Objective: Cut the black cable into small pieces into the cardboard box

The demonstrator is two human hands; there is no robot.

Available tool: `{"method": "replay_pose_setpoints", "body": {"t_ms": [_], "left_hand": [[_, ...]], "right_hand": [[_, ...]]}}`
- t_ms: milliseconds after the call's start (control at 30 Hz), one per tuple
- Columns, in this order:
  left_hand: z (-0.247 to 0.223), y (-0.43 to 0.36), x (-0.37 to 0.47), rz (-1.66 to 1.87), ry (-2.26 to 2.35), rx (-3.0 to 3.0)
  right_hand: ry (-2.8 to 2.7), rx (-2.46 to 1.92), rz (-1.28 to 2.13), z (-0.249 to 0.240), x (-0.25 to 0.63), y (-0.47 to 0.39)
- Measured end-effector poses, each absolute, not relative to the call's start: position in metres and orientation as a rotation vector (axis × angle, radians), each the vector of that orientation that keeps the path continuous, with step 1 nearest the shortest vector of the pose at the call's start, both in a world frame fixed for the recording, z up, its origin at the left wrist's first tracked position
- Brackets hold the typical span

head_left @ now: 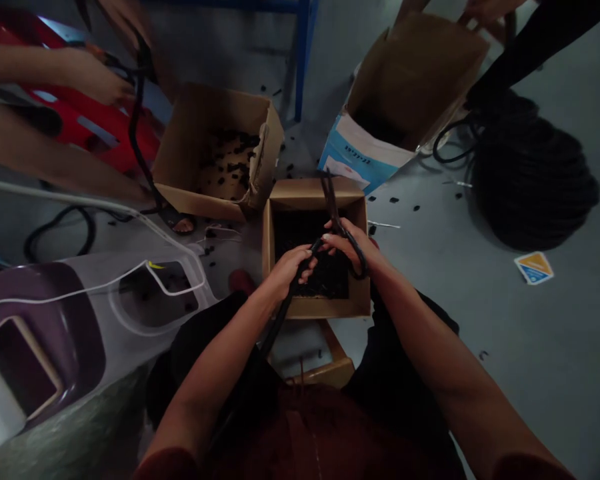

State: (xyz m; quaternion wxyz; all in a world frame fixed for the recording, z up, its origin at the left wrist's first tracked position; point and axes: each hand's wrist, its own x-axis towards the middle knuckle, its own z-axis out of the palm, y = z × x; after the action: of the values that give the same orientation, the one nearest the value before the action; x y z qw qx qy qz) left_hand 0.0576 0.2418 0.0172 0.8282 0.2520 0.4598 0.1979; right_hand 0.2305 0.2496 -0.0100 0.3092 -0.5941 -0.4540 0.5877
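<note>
My left hand [296, 268] is closed around a thick black cord [280, 319] that runs down toward my lap. Close beside it, my right hand [349, 241] has its fingers wrapped round dark scissors [331, 200], whose long parts point up and away from me. A dark loop hangs below the right palm. The fingertips of both hands nearly meet at the cord's end. Both hands are above a small cardboard box [357, 305] that holds a mass of small black pieces.
Another cardboard box [200, 200] with black bits stands ahead left, a blue and white box [367, 157] ahead right. A black cord coil [535, 177] lies right. Other people's hands work at upper left and upper right. A phone [23, 367] rests on a purple stool [83, 320].
</note>
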Motion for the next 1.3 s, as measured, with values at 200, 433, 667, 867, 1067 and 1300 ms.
{"method": "replay_pose_setpoints", "body": {"t_ms": [200,433,667,867,1067,1300], "left_hand": [[0.023,0.233,0.065,0.373,1.081,0.692],[0.013,0.223,0.064,0.259,1.113,0.837],[0.012,0.222,0.060,0.293,1.228,1.085],[0.033,0.238,0.041,0.458,1.228,0.913],[0.045,0.250,0.032,0.570,1.271,0.865],[0.034,0.252,0.034,0.539,1.338,1.031]], "right_hand": [[-1.194,-1.408,1.598,-0.003,0.227,0.243],[-1.358,-1.394,1.466,0.001,0.231,0.230],[-1.651,-1.588,1.264,0.014,0.225,0.226],[-1.626,-1.622,1.309,0.004,0.233,0.229],[-1.743,-1.573,1.490,-0.003,0.231,0.213],[-1.817,-1.517,1.609,0.003,0.227,0.203]]}}
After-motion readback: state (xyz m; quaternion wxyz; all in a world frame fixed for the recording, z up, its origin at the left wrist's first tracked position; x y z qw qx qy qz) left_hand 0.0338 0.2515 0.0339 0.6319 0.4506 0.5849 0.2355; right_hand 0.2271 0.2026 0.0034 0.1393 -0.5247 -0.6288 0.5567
